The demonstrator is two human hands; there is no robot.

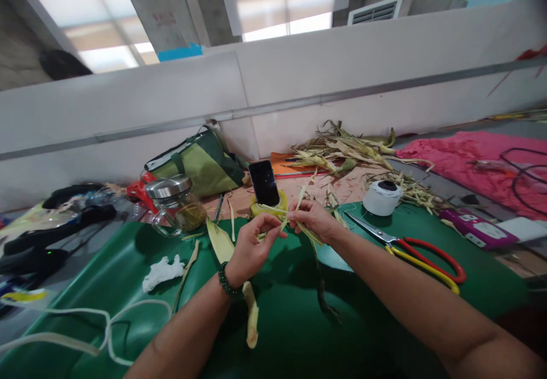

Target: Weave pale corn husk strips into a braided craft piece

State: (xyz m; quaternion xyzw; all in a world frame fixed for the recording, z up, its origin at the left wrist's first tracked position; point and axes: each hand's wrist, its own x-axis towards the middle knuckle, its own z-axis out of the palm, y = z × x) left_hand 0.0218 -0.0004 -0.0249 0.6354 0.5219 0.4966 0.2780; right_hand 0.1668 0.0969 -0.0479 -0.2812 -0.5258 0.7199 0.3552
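Note:
My left hand, with a dark bead bracelet on the wrist, pinches thin yellow-green corn husk strips above the green mat. My right hand grips the same strips from the other side; the fingertips of both hands nearly touch. One strip sticks up from the right hand, others trail down toward the mat. A wider husk leaf lies under the left wrist. A black phone leans upright just behind the hands.
Red and yellow scissors lie right of my right arm, a white thread spool behind them. A glass jar, a green bag, a husk pile, crumpled tissue, white cord and pink cloth surround the mat.

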